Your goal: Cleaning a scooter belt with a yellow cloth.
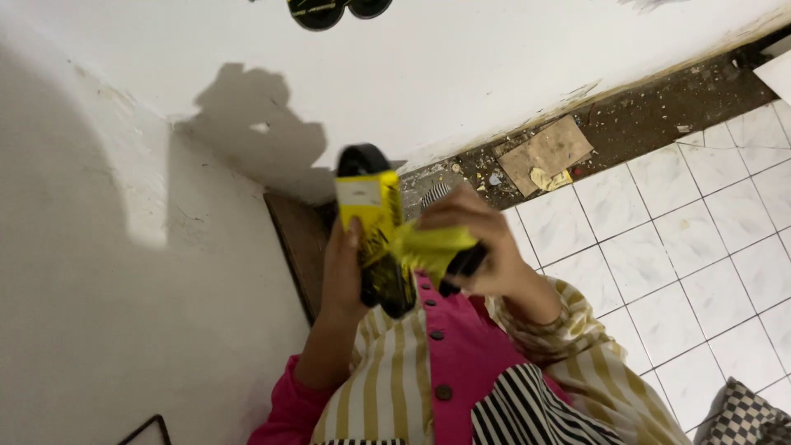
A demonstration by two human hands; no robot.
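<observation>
The big white wall [124,313] stands close on the left side and blocks the way there. Another white wall [461,66] closes off the far side. The white tiled floor [684,247] on the right is open, with lots of room to move.

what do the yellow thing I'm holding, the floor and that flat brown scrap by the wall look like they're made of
Yellow package in the left hand: probably glossy card or plastic film, with flat printed faces. The crumpled yellow piece in the right hand looks like thin film or paper, as it creases. Floor: glazed white ceramic tile, with grout lines and sheen. Brown scrap: likely matte cardboard.
</observation>
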